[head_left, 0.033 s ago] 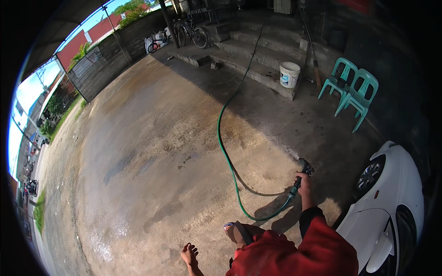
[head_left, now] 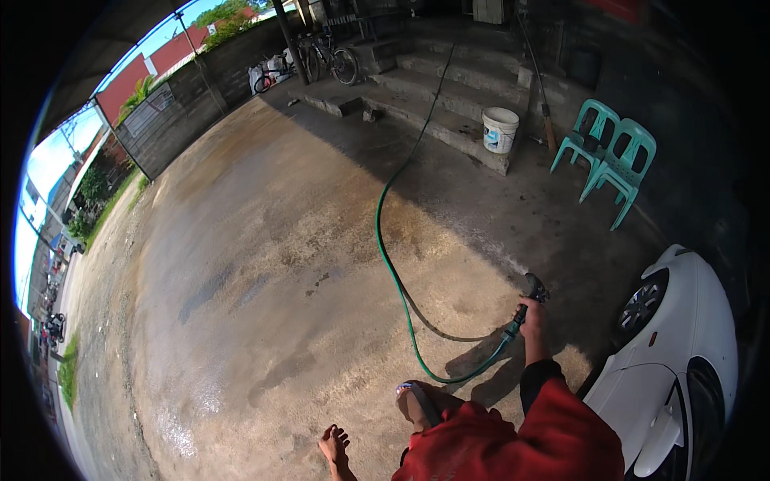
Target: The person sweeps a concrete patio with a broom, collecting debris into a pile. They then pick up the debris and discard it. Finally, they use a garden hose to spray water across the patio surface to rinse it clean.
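Observation:
My right hand [head_left: 532,319] is wrapped round the handle of a dark hose spray nozzle [head_left: 535,287], held out in front of me. A pale spray of water [head_left: 499,255] leaves it toward the shaded concrete ahead. From the handle's lower end a green garden hose [head_left: 382,232] loops down, then runs away over the ground and up the steps. My left hand [head_left: 334,443] hangs low at my left side, its fingers loosely bent and apart, with nothing in it.
A white car [head_left: 666,361] stands close on my right. Farther off are two green plastic chairs [head_left: 630,164], a white bucket [head_left: 500,131] on the concrete steps [head_left: 449,100], and bicycles [head_left: 343,66]. Concrete floor [head_left: 265,240], partly wet, stretches left toward a block wall [head_left: 184,112].
The view has shifted very slightly. The spray nozzle stays in my right hand, and the spray looks a little fainter near its head.

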